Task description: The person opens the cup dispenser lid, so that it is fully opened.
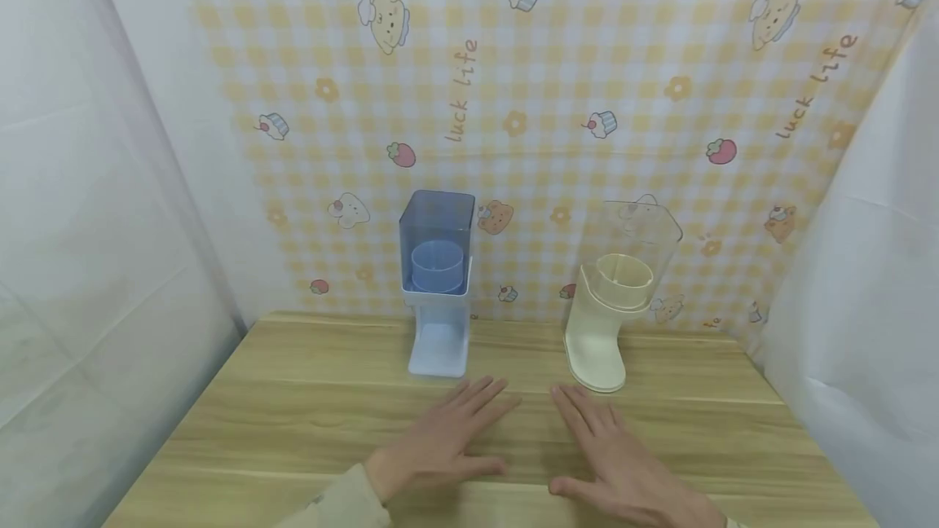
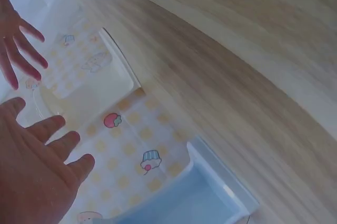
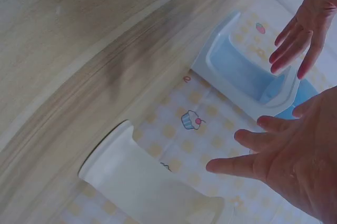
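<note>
Both hands are held out over the wooden table with fingers extended and nothing in them. My left hand [image 1: 443, 434] is nearest a blue dispenser-like stand [image 1: 440, 349], which has a translucent blue square container with a round cup inside its top. My right hand [image 1: 612, 459] is nearest a cream stand [image 1: 596, 349] with a clear container and a round cream cup in its upper part. Each stand is upright on a flat foot. In the left wrist view the left fingers [image 2: 63, 145] look apart from both stands. The right wrist view shows the right fingers [image 3: 231, 166] touching neither.
A wood-grain table [image 1: 330, 406] lies under the hands. Behind the stands hangs a yellow checked cloth [image 1: 513, 169] printed with cupcakes, strawberries and cartoon animals. White sheets [image 1: 95, 226] enclose the left and right sides.
</note>
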